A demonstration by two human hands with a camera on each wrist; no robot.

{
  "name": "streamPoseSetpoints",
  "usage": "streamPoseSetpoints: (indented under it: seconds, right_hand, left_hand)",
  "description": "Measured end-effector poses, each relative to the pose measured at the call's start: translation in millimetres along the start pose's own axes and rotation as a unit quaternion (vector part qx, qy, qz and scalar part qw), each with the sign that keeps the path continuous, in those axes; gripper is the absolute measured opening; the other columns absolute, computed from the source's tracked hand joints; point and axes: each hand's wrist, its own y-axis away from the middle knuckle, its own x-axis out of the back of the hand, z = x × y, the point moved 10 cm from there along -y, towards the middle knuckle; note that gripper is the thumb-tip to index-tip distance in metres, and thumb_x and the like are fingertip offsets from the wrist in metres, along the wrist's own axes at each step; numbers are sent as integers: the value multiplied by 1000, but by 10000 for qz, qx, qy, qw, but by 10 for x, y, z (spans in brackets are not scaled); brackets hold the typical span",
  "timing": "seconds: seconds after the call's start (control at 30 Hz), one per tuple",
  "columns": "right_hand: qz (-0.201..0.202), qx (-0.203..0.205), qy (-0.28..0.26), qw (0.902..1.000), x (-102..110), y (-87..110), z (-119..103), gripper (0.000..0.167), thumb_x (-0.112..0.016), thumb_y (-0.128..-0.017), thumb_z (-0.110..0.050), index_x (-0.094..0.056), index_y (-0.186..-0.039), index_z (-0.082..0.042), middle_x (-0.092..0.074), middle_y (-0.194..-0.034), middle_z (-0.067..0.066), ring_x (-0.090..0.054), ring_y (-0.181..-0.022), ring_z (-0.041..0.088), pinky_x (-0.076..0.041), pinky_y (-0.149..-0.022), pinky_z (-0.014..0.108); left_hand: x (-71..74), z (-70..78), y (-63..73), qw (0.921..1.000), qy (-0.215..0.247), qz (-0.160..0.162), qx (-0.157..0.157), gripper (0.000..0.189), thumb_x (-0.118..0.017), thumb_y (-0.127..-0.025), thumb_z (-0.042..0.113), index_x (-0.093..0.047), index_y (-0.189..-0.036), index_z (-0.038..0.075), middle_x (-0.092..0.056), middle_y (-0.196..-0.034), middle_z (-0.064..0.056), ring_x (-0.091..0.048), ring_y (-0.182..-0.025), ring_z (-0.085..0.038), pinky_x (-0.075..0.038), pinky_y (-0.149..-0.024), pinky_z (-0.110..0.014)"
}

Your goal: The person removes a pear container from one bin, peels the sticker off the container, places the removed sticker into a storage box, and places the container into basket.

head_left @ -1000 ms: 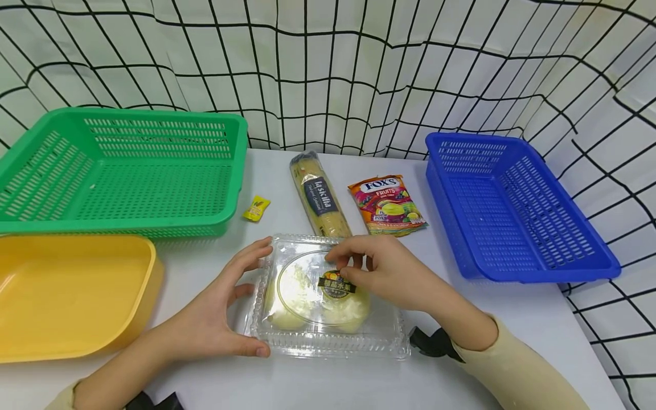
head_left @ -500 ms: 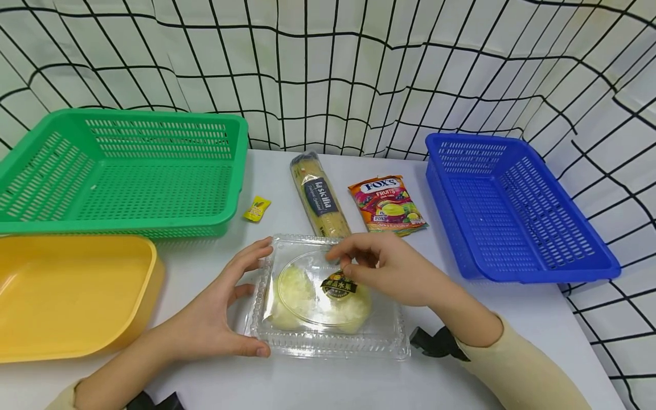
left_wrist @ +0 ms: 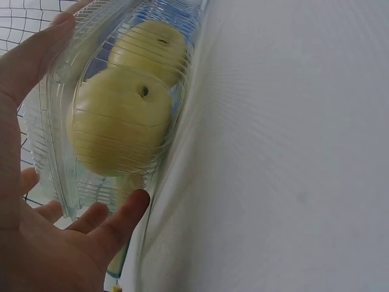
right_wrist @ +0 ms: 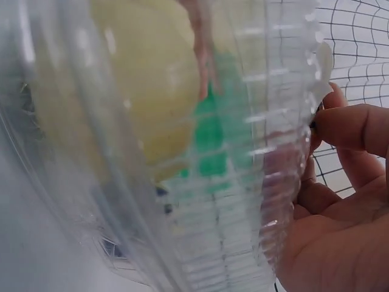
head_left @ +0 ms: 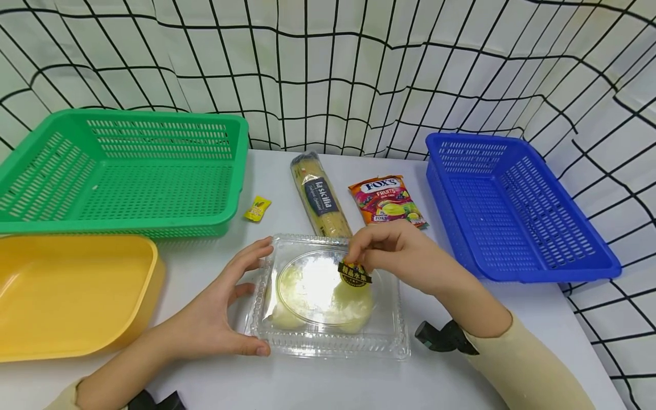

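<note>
A clear plastic clamshell box lies on the white table with two round pale-yellow fruits inside. My left hand holds the box by its left side, thumb at the near corner and fingers at the far one. Above the lid, my right hand pinches a black-and-gold round sticker by its upper edge between thumb and index finger. In the right wrist view the sticker's pale edge stands up from the lid beside the fingertips. Whether any part of it still sticks to the lid is unclear.
Behind the box lie a pack of spaghetti, a FOX'S candy bag and a small yellow wrapped candy. A green basket and a yellow tray stand left, a blue basket right. Black wire mesh encloses the back.
My right hand has moved rightward and slightly upward over the lid, and the sticker has shifted with its fingertips. The left hand and the box have stayed in place.
</note>
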Motion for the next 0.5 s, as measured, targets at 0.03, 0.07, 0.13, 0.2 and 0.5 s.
streamPoseSetpoints:
  seconds: [0.03, 0.07, 0.13, 0.2, 0.5]
  right_hand:
    - [-1, -19, 13, 10000, 7, -2, -1, 19, -62, -101, 5, -79, -108, -2, -75, -111, 14, -66, -90, 26, -60, -79, 34]
    - [1, -64, 19, 10000, 12, -1, -3, 20, -63, -102, 4, -80, -109, -3, -76, -112, 14, -67, -90, 26, -60, -79, 34]
    - [54, -193, 104, 9997, 33, 2, -6, 20, -64, -103, 2, -81, -112, -4, -77, -115, 13, -69, -90, 25, -61, -79, 35]
    - [123, -309, 182, 9993, 55, 1, -18, 20, -65, -104, 0, -82, -115, -5, -78, -115, 11, -70, -90, 25, -62, -80, 35]
    - [288, -377, 408, 9980, 152, -111, -174, 24, -68, -101, -2, -82, -120, -4, -80, -111, 10, -73, -90, 25, -61, -82, 35]
  left_hand:
    - [0, -1, 5, 10000, 9, 5, 9, 139, -110, -64, 24, -24, -174, 19, -14, -182, -2, -34, -152, -20, -51, -112, -32]
    - [0, 3, 10, 10000, 10, 10, -13, 139, -110, -64, 24, -24, -174, 19, -14, -182, -2, -34, -152, -21, -51, -112, -32]
    - [-3, 15, 17, 10000, 24, 17, -46, 140, -110, -64, 24, -23, -174, 17, -14, -181, -3, -34, -152, -21, -51, -112, -32]
    - [-6, 25, 26, 10000, 41, 14, -38, 142, -110, -64, 24, -22, -174, 17, -14, -181, -3, -32, -154, -21, -51, -113, -32]
    - [72, 203, -18, 9968, -685, -207, 354, 149, -108, -64, 44, -12, -176, 25, -14, -181, -1, -34, -158, -27, -49, -117, -47]
